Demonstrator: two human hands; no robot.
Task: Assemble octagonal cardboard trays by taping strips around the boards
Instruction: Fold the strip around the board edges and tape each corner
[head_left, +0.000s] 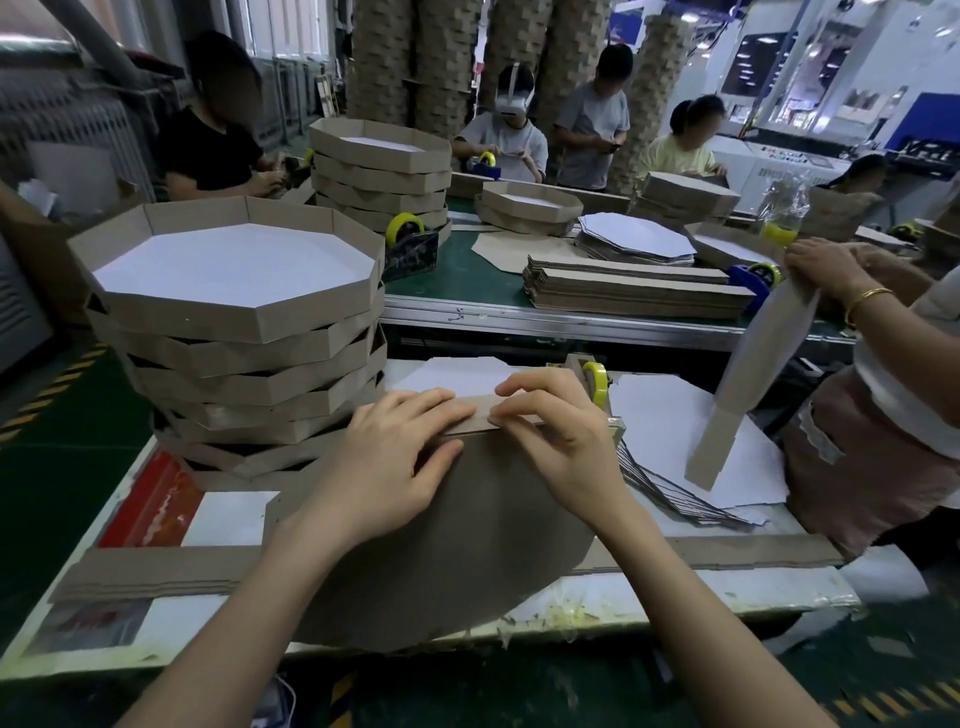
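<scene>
Brown board (457, 545): standing tilted on edge on the work table (675, 587), just right of the stack of finished trays (234, 322), with its brown back facing the camera.
Strip (470, 408): running along the board's top edge, about level with the stack's lower trays.
Left hand (400, 457): resting over that top edge on the side nearer the stack. The fingers are lying nearly straight and slightly spread on the strip, and the thumb is pressing on the board's brown face.
Right hand (550, 431): working on the side farther from the stack, with bent fingertips pressing on the strip just beside the left fingertips. The thumb is hiding behind the hand, so I cannot tell whether it is pinching the strip or only pressing it.
Tape dispenser (595, 382): sitting right of the stack, just behind the right hand, carrying a yellow roll.
Stack itself: rising at the table's left end, with the top tray showing its white floor and the trays below sitting at differing angles.
Loose strips (156, 571): lying flat in front of the stack and running rightward past the board.
White boards (675, 431): lying fanned out well right of the stack, beyond the dispenser.
Another person (883, 395): standing far right of the stack, holding a second strip (763, 338) upright above the white boards.
Green conveyor (467, 291): running behind the stack, carrying more trays and strips.
</scene>
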